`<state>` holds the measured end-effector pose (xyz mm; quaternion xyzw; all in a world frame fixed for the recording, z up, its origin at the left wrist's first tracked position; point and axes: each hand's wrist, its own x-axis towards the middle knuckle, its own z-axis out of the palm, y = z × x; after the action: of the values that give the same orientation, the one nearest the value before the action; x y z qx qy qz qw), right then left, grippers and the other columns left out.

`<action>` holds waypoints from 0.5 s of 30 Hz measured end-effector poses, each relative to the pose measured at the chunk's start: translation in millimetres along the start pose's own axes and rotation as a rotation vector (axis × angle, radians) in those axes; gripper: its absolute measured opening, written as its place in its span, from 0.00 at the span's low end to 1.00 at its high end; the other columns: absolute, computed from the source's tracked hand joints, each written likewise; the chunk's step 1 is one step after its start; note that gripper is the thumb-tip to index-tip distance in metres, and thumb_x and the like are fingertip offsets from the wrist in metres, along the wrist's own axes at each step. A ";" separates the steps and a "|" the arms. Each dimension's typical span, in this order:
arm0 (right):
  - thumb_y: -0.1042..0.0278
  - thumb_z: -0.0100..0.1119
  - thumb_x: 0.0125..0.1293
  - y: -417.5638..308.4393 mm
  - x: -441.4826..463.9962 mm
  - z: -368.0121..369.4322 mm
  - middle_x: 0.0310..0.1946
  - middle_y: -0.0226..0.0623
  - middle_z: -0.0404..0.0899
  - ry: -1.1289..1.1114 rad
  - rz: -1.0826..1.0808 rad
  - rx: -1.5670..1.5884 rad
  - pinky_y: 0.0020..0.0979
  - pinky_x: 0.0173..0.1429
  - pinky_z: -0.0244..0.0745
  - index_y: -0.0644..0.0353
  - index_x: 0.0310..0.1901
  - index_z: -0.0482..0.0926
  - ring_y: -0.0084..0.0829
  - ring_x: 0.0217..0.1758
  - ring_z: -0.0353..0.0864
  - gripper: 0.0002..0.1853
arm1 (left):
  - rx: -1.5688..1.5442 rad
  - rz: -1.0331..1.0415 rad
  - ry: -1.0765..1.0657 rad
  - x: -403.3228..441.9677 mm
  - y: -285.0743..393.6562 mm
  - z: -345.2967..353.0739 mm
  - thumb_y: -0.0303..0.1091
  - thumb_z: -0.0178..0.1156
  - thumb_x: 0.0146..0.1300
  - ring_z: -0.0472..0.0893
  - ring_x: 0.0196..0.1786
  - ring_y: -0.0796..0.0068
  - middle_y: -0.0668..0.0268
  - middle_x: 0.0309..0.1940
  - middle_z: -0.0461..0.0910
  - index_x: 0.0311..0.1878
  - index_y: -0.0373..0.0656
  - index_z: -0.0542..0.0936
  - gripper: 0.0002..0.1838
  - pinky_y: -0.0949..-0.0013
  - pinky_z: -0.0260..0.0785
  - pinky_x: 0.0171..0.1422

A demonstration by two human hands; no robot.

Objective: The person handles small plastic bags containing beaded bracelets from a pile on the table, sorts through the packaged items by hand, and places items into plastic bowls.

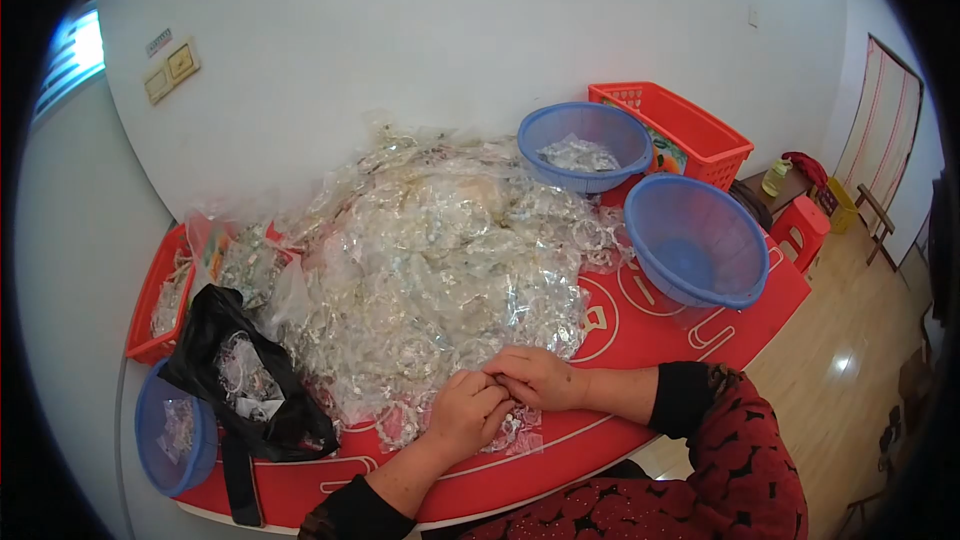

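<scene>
A large heap of small clear plastic packets (430, 260) with pale and shiny contents covers much of the red tabletop (640, 320). At the heap's front edge my left hand (468, 412) and my right hand (537, 378) touch each other. The fingers of both are curled and pressed together. Whatever lies between them, if anything, is hidden under the fingers. Several packets (518, 432) lie just below my hands.
Left of the heap are a black bag (222, 418), a red basket (150, 345) and a blue basin (150, 440). Behind right stand a blue basin (570, 125) holding packets, an empty blue basin (690, 240) and a red basket (700, 120). A red stool (803, 230) stands beyond.
</scene>
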<state>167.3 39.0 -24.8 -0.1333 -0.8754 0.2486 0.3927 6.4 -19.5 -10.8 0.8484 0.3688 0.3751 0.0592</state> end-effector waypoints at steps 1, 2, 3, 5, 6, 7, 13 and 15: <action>0.82 0.50 0.47 0.2 -0.1 0.2 0.30 0.42 0.71 -0.001 -0.002 0.003 0.34 0.35 0.69 0.64 0.39 0.70 0.42 0.33 0.73 0.14 | 0.000 0.001 0.000 0.1 0.0 0.1 0.28 0.62 0.40 0.72 0.31 0.63 0.65 0.26 0.72 0.26 0.42 0.76 0.07 0.66 0.65 0.34; 0.82 0.50 0.48 0.1 -0.1 0.4 0.30 0.42 0.71 0.006 -0.007 0.000 0.33 0.35 0.69 0.64 0.39 0.70 0.41 0.32 0.73 0.13 | 0.001 0.003 0.000 0.1 0.0 0.3 0.28 0.62 0.40 0.72 0.31 0.63 0.65 0.26 0.72 0.26 0.42 0.76 0.07 0.66 0.65 0.34; 0.82 0.51 0.49 -0.1 0.2 0.6 0.29 0.42 0.71 0.012 -0.013 -0.002 0.33 0.35 0.69 0.63 0.39 0.70 0.41 0.32 0.73 0.13 | 0.001 0.004 0.000 0.1 -0.1 0.4 0.28 0.62 0.40 0.72 0.31 0.63 0.65 0.26 0.72 0.26 0.42 0.76 0.07 0.66 0.65 0.34; 0.81 0.51 0.50 -0.2 0.2 0.5 0.29 0.42 0.71 0.018 -0.014 -0.005 0.32 0.34 0.69 0.63 0.39 0.70 0.40 0.31 0.73 0.12 | 0.000 0.007 0.001 -0.3 -0.6 0.9 0.28 0.62 0.40 0.72 0.31 0.63 0.65 0.26 0.72 0.26 0.42 0.76 0.07 0.66 0.65 0.34; 0.81 0.51 0.50 -0.2 0.0 0.5 0.29 0.42 0.71 0.017 -0.010 -0.004 0.32 0.35 0.69 0.63 0.39 0.70 0.40 0.31 0.73 0.12 | -0.001 0.007 0.002 -0.5 -0.8 1.1 0.28 0.62 0.40 0.72 0.31 0.63 0.65 0.26 0.72 0.26 0.42 0.76 0.07 0.66 0.65 0.34; 0.81 0.51 0.50 -0.1 -0.3 0.6 0.29 0.42 0.71 0.015 -0.006 -0.003 0.32 0.35 0.69 0.63 0.39 0.70 0.40 0.31 0.73 0.12 | -0.004 0.008 0.003 -0.5 -0.7 0.9 0.28 0.62 0.40 0.72 0.31 0.63 0.65 0.26 0.72 0.26 0.42 0.76 0.07 0.66 0.65 0.34; 0.81 0.51 0.50 1.1 -1.3 1.4 0.29 0.42 0.71 0.014 -0.005 0.000 0.32 0.35 0.69 0.63 0.39 0.70 0.40 0.32 0.74 0.12 | -0.002 0.033 0.004 1.5 1.0 -0.9 0.28 0.61 0.42 0.70 0.29 0.65 0.65 0.25 0.71 0.26 0.42 0.76 0.06 0.67 0.63 0.34; 0.81 0.51 0.50 0.2 -1.2 0.6 0.29 0.42 0.72 0.010 -0.006 -0.006 0.32 0.35 0.69 0.63 0.39 0.70 0.40 0.32 0.74 0.12 | -0.002 0.029 0.005 0.7 0.4 0.0 0.27 0.61 0.42 0.70 0.29 0.65 0.65 0.25 0.71 0.26 0.42 0.76 0.06 0.67 0.63 0.34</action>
<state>167.7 38.5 -25.9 -0.1334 -0.8745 0.2440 0.3974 6.9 -19.2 -10.2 0.8526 0.3561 0.3786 0.0538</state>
